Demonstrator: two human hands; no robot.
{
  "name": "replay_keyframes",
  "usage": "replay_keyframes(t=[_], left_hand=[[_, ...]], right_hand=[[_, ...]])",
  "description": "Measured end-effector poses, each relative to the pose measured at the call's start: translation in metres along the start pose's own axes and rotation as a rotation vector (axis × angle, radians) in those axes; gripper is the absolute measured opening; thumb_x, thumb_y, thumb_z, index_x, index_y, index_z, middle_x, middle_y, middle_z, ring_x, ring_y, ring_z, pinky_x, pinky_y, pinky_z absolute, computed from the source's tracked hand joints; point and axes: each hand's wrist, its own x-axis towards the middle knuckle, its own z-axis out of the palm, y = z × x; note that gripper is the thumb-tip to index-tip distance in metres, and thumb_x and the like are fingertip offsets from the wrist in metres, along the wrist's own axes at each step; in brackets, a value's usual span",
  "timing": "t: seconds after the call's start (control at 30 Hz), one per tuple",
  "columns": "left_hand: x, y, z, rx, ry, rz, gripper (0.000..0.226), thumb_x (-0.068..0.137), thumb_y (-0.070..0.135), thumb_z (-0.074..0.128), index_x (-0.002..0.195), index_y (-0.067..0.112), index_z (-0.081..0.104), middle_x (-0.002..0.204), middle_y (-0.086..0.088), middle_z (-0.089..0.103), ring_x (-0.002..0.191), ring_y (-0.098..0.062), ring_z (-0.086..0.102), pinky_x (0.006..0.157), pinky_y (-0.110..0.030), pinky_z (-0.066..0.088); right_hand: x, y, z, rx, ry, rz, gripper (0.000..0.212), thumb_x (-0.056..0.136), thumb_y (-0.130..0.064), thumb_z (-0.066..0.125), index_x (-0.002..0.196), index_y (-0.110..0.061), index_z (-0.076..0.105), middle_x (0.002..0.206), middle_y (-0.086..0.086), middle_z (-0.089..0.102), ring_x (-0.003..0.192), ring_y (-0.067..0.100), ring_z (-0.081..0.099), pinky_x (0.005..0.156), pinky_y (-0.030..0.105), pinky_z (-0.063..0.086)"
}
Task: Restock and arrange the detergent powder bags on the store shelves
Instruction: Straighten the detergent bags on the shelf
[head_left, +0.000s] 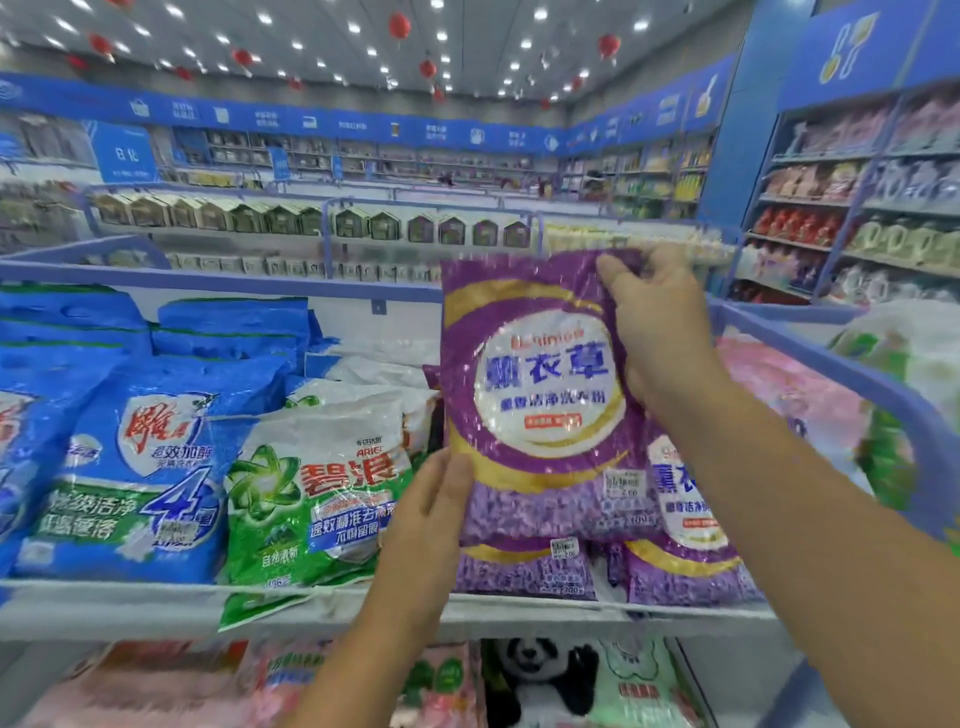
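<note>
Mid-placing: purple bag (540, 395) upright, centre frame, above purple stack (524, 569) on shelf (104, 592). My right hand (660, 332) pinches top corner, left hand (431, 514) flat under bottom edge (fingers straight). Next, likely: lower onto stack, square it.

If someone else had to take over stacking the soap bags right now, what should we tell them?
Right hand: grips the top right corner of the purple bag, held upright over the shelf.
Left hand: fingers straight, steadying the bag's lower left edge.
Done: more purple bags lie on the shelf below it; green and white bags and blue bags sit to the left.
Left: set the held bag down with the purple ones, then straighten the rows.
</note>
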Motion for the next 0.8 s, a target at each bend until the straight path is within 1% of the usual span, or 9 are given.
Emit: replay_keyframes(t=[0.07,0.13,0.23,0.4,0.53,0.6,0.67,0.73,0.8], left_hand=[[0.001,-0.005,-0.009,0.187,0.031,-0.05,0.019,0.098,0.045,0.055,0.097,0.032,0.069,0.084,0.02,0.073,0.071,0.008,0.064,0.06,-0.006,0.045],[0.008,-0.014,-0.016,0.438,0.054,-0.09,0.021,0.094,0.043,0.062,0.09,0.023,0.067,0.085,0.007,0.071,0.083,-0.009,0.067,0.072,-0.026,0.051],[0.024,-0.028,-0.012,0.705,0.079,-0.121,0.048,0.079,0.065,0.068,0.097,0.023,0.053,0.102,0.005,0.051,0.091,-0.012,0.055,0.072,-0.031,0.045],[0.038,-0.041,-0.001,0.58,0.093,-0.202,0.115,0.059,0.075,0.078,0.148,0.026,0.024,0.134,0.006,0.043,0.12,-0.017,0.051,0.104,-0.039,0.047],[0.039,-0.046,0.002,0.588,0.1,-0.232,0.1,0.07,0.069,0.076,0.147,0.026,0.029,0.115,0.015,0.055,0.102,-0.011,0.058,0.09,-0.029,0.046],[0.042,-0.044,0.001,0.623,0.075,-0.247,0.098,0.069,0.073,0.073,0.146,0.029,0.031,0.114,0.016,0.057,0.102,-0.01,0.059,0.088,-0.028,0.046],[0.05,-0.046,0.0,0.653,0.01,-0.251,0.089,0.072,0.072,0.072,0.143,0.032,0.036,0.118,0.018,0.059,0.104,-0.007,0.06,0.086,-0.025,0.045],[0.056,-0.047,0.0,0.609,-0.072,-0.244,0.076,0.076,0.068,0.071,0.139,0.036,0.044,0.12,0.022,0.064,0.105,0.0,0.062,0.084,-0.018,0.046],[0.059,-0.048,0.001,0.513,-0.073,-0.258,0.075,0.073,0.069,0.074,0.137,0.037,0.05,0.118,0.02,0.07,0.105,0.0,0.066,0.091,-0.022,0.052]], right_hand=[[-0.008,0.023,0.0,-0.058,0.036,0.076,0.011,0.089,-0.027,0.067,0.087,-0.018,0.061,0.099,0.026,0.069,0.081,0.03,0.064,0.084,0.061,0.056],[-0.021,0.041,0.002,-0.161,0.046,0.092,0.016,0.095,-0.026,0.065,0.086,-0.015,0.057,0.086,0.02,0.064,0.07,0.018,0.055,0.072,0.039,0.056],[-0.042,0.064,0.006,-0.238,0.093,0.114,0.009,0.103,-0.026,0.055,0.097,-0.02,0.055,0.086,-0.004,0.056,0.071,0.009,0.051,0.064,0.024,0.041],[-0.059,0.072,0.006,-0.206,0.07,0.135,0.023,0.106,-0.033,0.049,0.123,-0.018,0.045,0.105,-0.012,0.054,0.09,0.003,0.053,0.077,0.025,0.044],[-0.102,0.084,-0.026,-0.394,-0.209,0.205,0.081,0.097,-0.043,0.062,0.158,-0.03,0.012,0.157,-0.007,0.029,0.144,0.013,0.033,0.113,0.032,0.037],[-0.124,0.092,-0.04,-0.484,-0.384,0.329,0.104,0.091,-0.057,0.063,0.16,-0.032,-0.01,0.166,-0.01,0.007,0.153,0.016,0.015,0.12,0.036,0.026],[-0.128,0.106,-0.047,-0.487,-0.467,0.429,0.118,0.085,-0.067,0.063,0.158,-0.03,-0.021,0.168,-0.008,0.003,0.155,0.017,0.013,0.119,0.034,0.026],[-0.123,0.116,-0.049,-0.486,-0.472,0.449,0.122,0.079,-0.072,0.065,0.16,-0.028,-0.015,0.167,-0.007,0.014,0.152,0.017,0.023,0.117,0.031,0.03],[-0.117,0.124,-0.048,-0.445,-0.437,0.433,0.101,0.077,-0.068,0.072,0.153,-0.03,0.017,0.15,-0.013,0.044,0.128,0.007,0.051,0.1,0.011,0.042]])
